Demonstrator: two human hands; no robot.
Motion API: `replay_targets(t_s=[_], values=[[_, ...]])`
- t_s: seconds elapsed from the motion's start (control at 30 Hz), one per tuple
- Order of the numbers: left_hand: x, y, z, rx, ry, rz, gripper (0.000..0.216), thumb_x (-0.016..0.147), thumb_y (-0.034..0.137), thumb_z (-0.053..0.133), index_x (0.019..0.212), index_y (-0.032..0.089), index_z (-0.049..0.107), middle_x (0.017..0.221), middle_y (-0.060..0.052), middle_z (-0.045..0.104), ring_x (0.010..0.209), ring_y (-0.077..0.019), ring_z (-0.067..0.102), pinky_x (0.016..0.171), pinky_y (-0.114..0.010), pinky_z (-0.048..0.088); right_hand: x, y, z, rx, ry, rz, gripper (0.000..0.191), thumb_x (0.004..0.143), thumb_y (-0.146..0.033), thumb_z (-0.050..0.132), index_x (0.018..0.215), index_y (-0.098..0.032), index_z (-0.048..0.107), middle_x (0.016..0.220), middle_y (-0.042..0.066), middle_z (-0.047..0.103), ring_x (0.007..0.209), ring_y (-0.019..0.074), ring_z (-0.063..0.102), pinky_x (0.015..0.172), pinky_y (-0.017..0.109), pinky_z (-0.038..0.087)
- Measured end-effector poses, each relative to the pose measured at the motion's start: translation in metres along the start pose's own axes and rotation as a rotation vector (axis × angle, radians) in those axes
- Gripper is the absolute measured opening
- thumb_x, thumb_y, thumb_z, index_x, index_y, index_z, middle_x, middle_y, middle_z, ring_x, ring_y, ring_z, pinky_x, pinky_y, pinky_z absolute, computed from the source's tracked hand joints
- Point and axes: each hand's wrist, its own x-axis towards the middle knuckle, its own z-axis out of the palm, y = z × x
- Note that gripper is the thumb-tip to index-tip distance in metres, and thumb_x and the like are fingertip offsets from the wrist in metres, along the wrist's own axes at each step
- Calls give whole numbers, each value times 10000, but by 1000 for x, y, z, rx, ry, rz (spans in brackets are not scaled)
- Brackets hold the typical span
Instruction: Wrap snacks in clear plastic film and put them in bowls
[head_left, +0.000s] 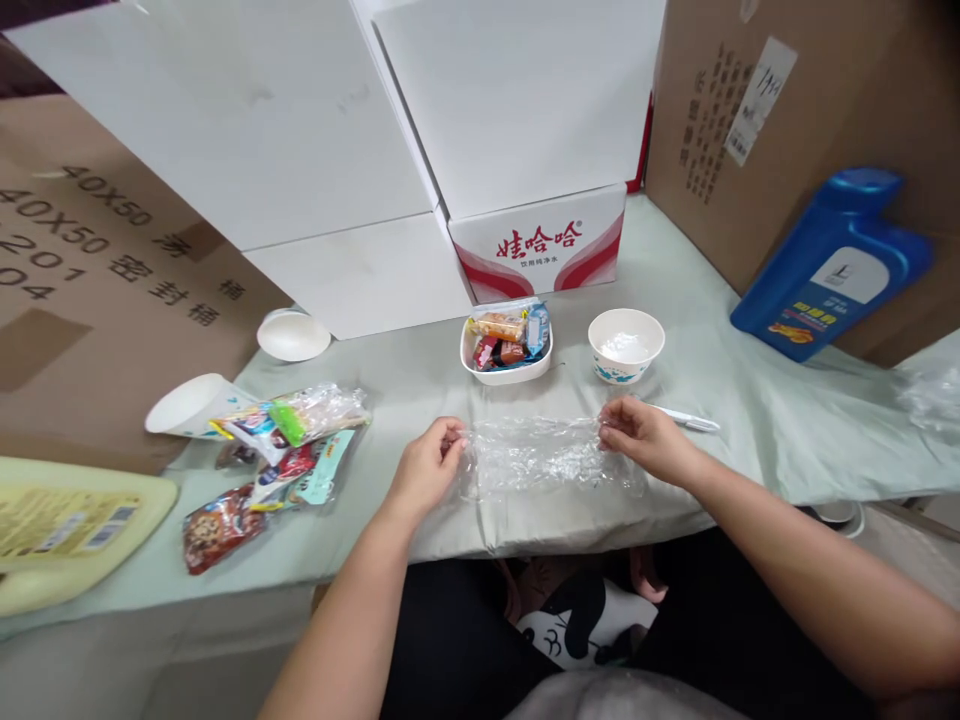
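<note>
A crinkled clear plastic bag lies stretched flat on the pale green cloth near the table's front edge. My left hand pinches its left end. My right hand pinches its right end. Both hands have their fingers closed on the plastic. Just behind the bag stands a white square dish holding several wrapped snacks. To its right is a white paper bowl with something white inside. A white pen lies behind my right hand.
Several snack packets lie at the left, beside a tipped paper cup and a white lid. A yellow jug sits at far left, a blue jug at right. White and brown cartons wall the back.
</note>
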Motion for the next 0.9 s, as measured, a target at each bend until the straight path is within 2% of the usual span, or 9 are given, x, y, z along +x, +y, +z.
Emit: replay_targets(t_s=[0.2,0.27,0.33,0.4,0.5,0.6,0.77,0.83,0.9], values=[[12,-9,6,229,22,-124,237,790,310,613,1013,229,611,774,2,640,675,-170,612,656,-277,454,4,6,17,-557,79,8,305,840,-189,537,1142,-168,503,830,42,672,755,194,636,670,285,437],[12,-10,5,307,141,-154,259,778,289,633,1023,206,619,814,-20,638,720,-188,623,674,-291,466,3,5,20,-637,61,-4,322,860,-190,520,1179,-155,498,892,67,683,785,205,641,675,288,433],[8,-6,6,388,346,-92,229,804,266,602,1013,176,631,905,-68,642,819,-217,632,743,-325,480,1,4,23,-671,50,-13,326,873,-190,503,1196,-150,496,934,82,686,803,212,643,680,292,434],[1,3,14,420,402,123,190,863,269,537,976,166,651,959,-97,651,924,-235,625,840,-357,474,1,4,25,-682,42,-22,326,878,-190,496,1202,-153,500,973,90,686,816,213,645,688,293,437],[-10,22,32,413,45,536,300,905,369,522,1119,195,639,1157,-103,651,1170,-260,550,1031,-422,389,1,6,23,-712,26,-57,314,886,-190,482,1197,-163,517,1039,95,675,834,210,644,691,292,437],[-16,33,48,460,-276,660,559,892,478,539,1396,255,443,1492,-80,413,1415,-302,289,1155,-531,191,2,5,8,-837,83,-99,297,885,-167,455,1162,-159,561,1011,105,674,834,226,626,691,309,431],[-17,33,51,486,-376,587,625,915,515,477,1471,277,323,1573,-66,262,1470,-306,131,1168,-576,86,-3,-8,-8,-964,337,-206,246,883,-148,447,1018,-132,652,962,151,661,952,293,574,818,407,425],[-18,34,51,483,-377,578,633,912,527,473,1474,280,319,1575,-69,256,1471,-314,125,1163,-588,90,-7,-12,4,-877,220,-371,275,922,-241,457,1097,-140,644,1100,150,652,1080,291,545,929,435,403],[-19,35,51,480,-376,576,641,910,528,475,1479,285,307,1577,-66,250,1471,-314,124,1162,-591,99,-11,-13,22,-826,-1,-516,462,925,-429,489,1271,-131,566,1302,160,574,1259,310,447,1053,480,314]])
